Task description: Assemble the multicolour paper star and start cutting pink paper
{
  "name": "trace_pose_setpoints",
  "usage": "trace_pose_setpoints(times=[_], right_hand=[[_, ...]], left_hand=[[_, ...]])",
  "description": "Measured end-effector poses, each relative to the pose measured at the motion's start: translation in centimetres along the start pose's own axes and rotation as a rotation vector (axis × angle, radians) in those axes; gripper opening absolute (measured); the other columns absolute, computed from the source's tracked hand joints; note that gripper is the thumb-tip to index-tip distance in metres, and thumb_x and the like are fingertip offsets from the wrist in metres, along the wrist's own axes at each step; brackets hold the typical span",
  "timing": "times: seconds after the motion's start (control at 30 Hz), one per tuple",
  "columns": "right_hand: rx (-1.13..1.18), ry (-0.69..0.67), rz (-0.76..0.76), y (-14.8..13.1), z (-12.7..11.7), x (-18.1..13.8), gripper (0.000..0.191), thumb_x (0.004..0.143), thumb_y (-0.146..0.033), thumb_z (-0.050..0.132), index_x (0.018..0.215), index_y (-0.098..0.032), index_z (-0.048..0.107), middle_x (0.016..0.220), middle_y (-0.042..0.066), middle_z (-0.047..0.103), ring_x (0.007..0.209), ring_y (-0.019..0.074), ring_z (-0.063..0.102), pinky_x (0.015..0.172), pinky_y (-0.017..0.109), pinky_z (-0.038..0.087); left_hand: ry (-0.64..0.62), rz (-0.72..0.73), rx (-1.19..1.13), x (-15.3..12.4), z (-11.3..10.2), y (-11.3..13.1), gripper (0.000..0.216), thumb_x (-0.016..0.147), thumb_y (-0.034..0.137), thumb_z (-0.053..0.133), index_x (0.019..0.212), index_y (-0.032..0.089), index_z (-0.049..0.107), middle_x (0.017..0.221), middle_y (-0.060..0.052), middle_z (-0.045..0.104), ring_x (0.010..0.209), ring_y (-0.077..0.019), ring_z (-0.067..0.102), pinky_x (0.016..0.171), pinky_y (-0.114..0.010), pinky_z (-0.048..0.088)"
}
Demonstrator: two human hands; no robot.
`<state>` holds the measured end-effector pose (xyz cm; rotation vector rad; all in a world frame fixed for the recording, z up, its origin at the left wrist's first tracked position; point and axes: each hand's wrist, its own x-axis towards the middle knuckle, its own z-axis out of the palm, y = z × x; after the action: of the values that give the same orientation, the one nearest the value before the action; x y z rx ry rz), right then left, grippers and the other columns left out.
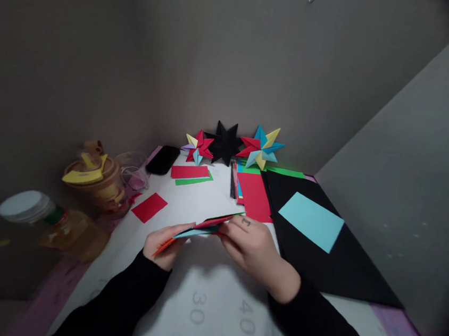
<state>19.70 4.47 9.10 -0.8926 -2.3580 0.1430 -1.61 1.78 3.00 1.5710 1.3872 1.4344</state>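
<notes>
Between my two hands, above the white sheet (177, 313), is a folded paper piece (197, 232) with light blue, red, orange and green parts. My left hand (165, 243) grips its left end, near an orange point. On the right end, the fingers of my right hand (252, 248) are closed, partly hiding the paper. A loose red paper rectangle (150, 207) lies just beyond my left hand. Farther back, a red paper strip (190, 172) rests over a green one (193, 182). Beyond my right hand is a larger red paper (256, 197).
Folded paper stars in mixed colours (198, 146) (262, 148) and black (226, 144) lean on the back wall. At left stand a jar (73, 232), a lidded cup (102, 182) and a black phone (163, 160). A light blue sheet (311, 221) lies on black sheets (342, 271) at right.
</notes>
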Motion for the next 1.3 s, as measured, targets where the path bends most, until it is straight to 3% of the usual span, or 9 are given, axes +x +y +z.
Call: trace_pose_setpoints(times=[0.33, 0.5, 0.6, 0.77, 0.87, 0.97, 1.13, 1.3], right_hand=[[0.072, -0.011, 0.126, 0.9, 0.0, 0.3, 0.018, 0.084, -0.007, 0.045, 0.085, -0.018, 0.059, 0.093, 0.008, 0.047, 0.084, 0.0197, 0.049, 0.071, 0.033, 0.046], [0.154, -0.087, 0.215, 1.2, -0.7, 0.5, 0.017, 0.086, -0.007, 0.045, 0.081, -0.018, 0.057, 0.094, 0.007, 0.048, 0.091, 0.0201, 0.049, 0.080, 0.036, 0.046], [0.206, -0.165, 0.236, 1.5, -1.4, 0.5, 0.019, 0.087, -0.009, 0.045, 0.076, -0.019, 0.058, 0.107, 0.010, 0.049, 0.110, 0.0238, 0.046, 0.092, 0.042, 0.042], [0.387, -0.342, 0.322, 2.0, -2.1, 0.6, 0.013, 0.084, -0.019, 0.056, 0.071, -0.018, 0.060, 0.142, 0.011, 0.036, 0.139, 0.0296, 0.020, 0.106, 0.051, 0.026], [0.548, -0.380, 0.398, 2.5, -1.8, 0.8, 0.015, 0.079, -0.027, 0.065, 0.068, -0.019, 0.060, 0.131, 0.012, 0.049, 0.140, 0.0282, 0.021, 0.106, 0.046, 0.029], [0.700, -0.378, 0.461, 3.0, -1.2, 0.9, 0.015, 0.079, -0.025, 0.063, 0.065, -0.021, 0.060, 0.111, 0.010, 0.060, 0.139, 0.0233, 0.025, 0.105, 0.040, 0.032], [0.837, -0.438, 0.460, 3.4, -1.0, 0.9, 0.016, 0.081, -0.020, 0.056, 0.067, -0.021, 0.061, 0.110, 0.005, 0.060, 0.135, 0.0202, 0.032, 0.105, 0.035, 0.032], [0.777, -0.442, 0.436, 3.2, -1.2, 0.9, 0.015, 0.083, -0.020, 0.055, 0.070, -0.020, 0.063, 0.096, 0.004, 0.061, 0.113, 0.0216, 0.053, 0.095, 0.037, 0.043]], left_hand=[[-0.118, -0.192, -0.079, 0.5, 0.1, 0.0, 0.017, 0.072, 0.028, 0.068, 0.079, 0.014, 0.076, 0.069, -0.002, 0.073, 0.065, -0.0202, 0.066, 0.063, -0.027, 0.051], [-0.277, -0.326, -0.187, 0.9, 0.0, 0.4, 0.029, 0.068, 0.036, 0.073, 0.084, 0.012, 0.075, 0.077, -0.007, 0.076, 0.071, -0.0231, 0.068, 0.068, -0.032, 0.053], [-0.408, -0.398, -0.319, 1.1, -0.3, 0.9, 0.035, 0.068, 0.040, 0.075, 0.088, 0.012, 0.075, 0.085, -0.009, 0.076, 0.082, -0.0275, 0.070, 0.078, -0.037, 0.054], [-0.526, -0.444, -0.403, 1.4, -0.6, 1.8, 0.034, 0.069, 0.037, 0.076, 0.090, 0.011, 0.075, 0.085, -0.010, 0.076, 0.085, -0.0297, 0.070, 0.081, -0.040, 0.054], [-0.543, -0.474, -0.415, 1.5, -0.7, 2.1, 0.035, 0.067, 0.038, 0.077, 0.090, 0.011, 0.075, 0.083, -0.009, 0.076, 0.085, -0.0298, 0.069, 0.082, -0.040, 0.053], [-0.526, -0.477, -0.411, 1.5, -0.7, 2.3, 0.034, 0.067, 0.038, 0.077, 0.087, 0.010, 0.076, 0.083, -0.010, 0.076, 0.084, -0.0298, 0.069, 0.081, -0.039, 0.054], [-0.514, -0.485, -0.399, 1.5, -0.8, 2.2, 0.033, 0.066, 0.036, 0.078, 0.085, 0.010, 0.076, 0.082, -0.011, 0.076, 0.081, -0.0287, 0.070, 0.077, -0.037, 0.054], [-0.477, -0.446, -0.362, 1.3, -0.7, 1.9, 0.032, 0.066, 0.036, 0.077, 0.087, 0.012, 0.076, 0.081, -0.009, 0.076, 0.079, -0.0260, 0.070, 0.076, -0.034, 0.054]])
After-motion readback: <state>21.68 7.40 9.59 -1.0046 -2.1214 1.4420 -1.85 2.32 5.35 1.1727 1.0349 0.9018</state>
